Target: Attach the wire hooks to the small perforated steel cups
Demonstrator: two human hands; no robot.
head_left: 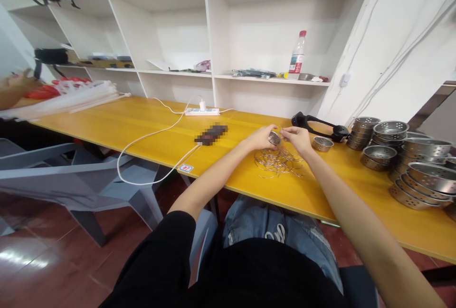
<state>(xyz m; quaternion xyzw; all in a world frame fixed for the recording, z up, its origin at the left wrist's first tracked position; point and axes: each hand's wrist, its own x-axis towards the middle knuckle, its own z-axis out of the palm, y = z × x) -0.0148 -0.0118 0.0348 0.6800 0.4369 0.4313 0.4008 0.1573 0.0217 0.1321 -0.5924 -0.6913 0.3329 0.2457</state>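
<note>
Both hands meet above the yellow table (149,125). My left hand (262,138) is closed round a small round metal strainer cup (274,138). My right hand (297,138) pinches a thin wire piece at the cup's rim. Directly below the hands lies a loose pile of wire rings (278,163). One more single metal cup (322,143) stands on the table just right of my right hand.
Stacks of perforated metal cups (406,156) fill the table's right end. A black headset-like device (317,125) lies behind the hands. A white power strip (202,111), its cable and a dark blurred object (212,134) sit to the left. Grey chairs (71,175) stand left; another person's hand (14,87) shows far left.
</note>
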